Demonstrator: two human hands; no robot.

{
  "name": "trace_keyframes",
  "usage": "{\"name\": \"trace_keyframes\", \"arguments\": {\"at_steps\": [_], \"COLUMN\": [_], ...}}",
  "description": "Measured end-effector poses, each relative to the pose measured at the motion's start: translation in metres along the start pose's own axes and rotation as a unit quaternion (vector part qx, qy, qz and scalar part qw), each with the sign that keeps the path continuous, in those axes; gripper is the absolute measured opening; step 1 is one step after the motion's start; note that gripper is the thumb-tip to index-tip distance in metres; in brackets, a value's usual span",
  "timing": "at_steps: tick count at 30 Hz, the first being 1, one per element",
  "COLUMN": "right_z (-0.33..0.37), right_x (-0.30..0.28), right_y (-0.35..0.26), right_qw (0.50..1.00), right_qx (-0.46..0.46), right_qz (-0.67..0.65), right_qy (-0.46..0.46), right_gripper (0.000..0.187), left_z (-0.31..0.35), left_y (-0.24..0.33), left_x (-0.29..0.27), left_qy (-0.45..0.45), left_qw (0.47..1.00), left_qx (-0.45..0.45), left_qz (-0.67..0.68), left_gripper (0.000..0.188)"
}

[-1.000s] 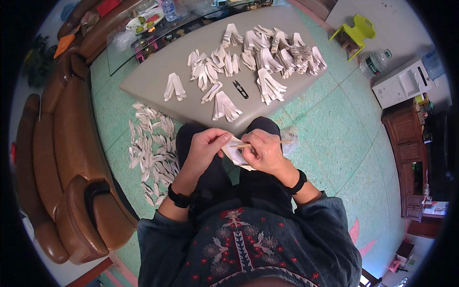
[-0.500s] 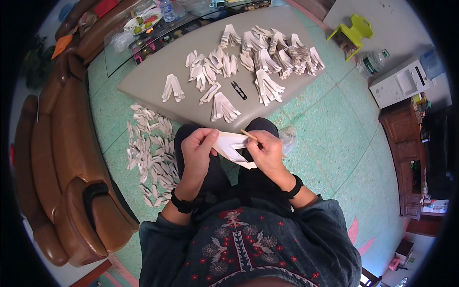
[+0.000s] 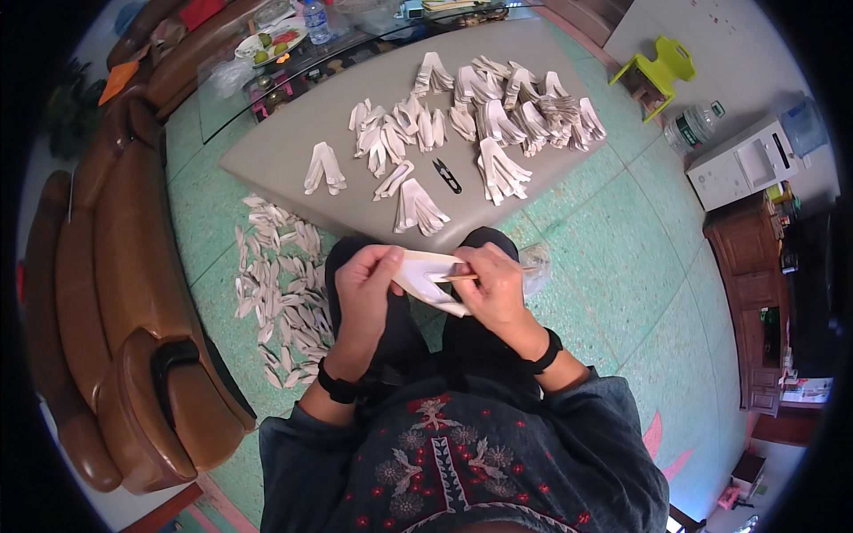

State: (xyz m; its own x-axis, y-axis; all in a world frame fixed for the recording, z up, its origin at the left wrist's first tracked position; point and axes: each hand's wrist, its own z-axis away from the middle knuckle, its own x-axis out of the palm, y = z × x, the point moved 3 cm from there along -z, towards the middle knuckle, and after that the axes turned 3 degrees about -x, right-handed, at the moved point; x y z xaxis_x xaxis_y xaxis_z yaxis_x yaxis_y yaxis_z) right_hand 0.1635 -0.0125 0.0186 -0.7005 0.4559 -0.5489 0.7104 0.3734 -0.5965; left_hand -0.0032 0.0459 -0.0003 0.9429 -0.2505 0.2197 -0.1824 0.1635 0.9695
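Stick's swung down vs half a second ago: wooden stick (image 3: 463, 277) was angled above the upper leg of the white V-shaped piece (image 3: 416, 273), now near level across its notch. Left hand (image 3: 362, 277) pinches the joined end; right hand (image 3: 494, 280) grips the stick, can't tell if also the leg. Piece is over the lap, near edge of grey counter (image 3: 293, 129). Black thread snips (image 3: 447, 176) lie among white bundles (image 3: 420, 210).

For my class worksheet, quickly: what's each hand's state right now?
Left hand: closed, pinching the white forked piece by its joined end.
Right hand: closed, holding a thin tan stick at the forked end.
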Motion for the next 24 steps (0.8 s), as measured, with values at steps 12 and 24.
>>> {"name": "trace_keyframes", "arguments": {"at_steps": [12, 24], "right_z": [0.027, 0.029], "right_x": [-0.002, -0.007], "right_y": [0.028, 0.024], "right_qw": [0.949, 0.927], "right_qx": [0.228, 0.254], "right_qz": [-0.209, -0.268], "right_qy": [-0.066, -0.061], "right_gripper": [0.033, 0.014], "left_z": [0.003, 0.008], "left_y": [0.014, 0.009], "left_x": [-0.011, -0.003], "left_qy": [-0.166, -0.191], "left_qw": [0.959, 0.941], "left_qx": [-0.069, -0.062], "left_qz": [-0.217, -0.272], "left_gripper": [0.012, 0.011]}}
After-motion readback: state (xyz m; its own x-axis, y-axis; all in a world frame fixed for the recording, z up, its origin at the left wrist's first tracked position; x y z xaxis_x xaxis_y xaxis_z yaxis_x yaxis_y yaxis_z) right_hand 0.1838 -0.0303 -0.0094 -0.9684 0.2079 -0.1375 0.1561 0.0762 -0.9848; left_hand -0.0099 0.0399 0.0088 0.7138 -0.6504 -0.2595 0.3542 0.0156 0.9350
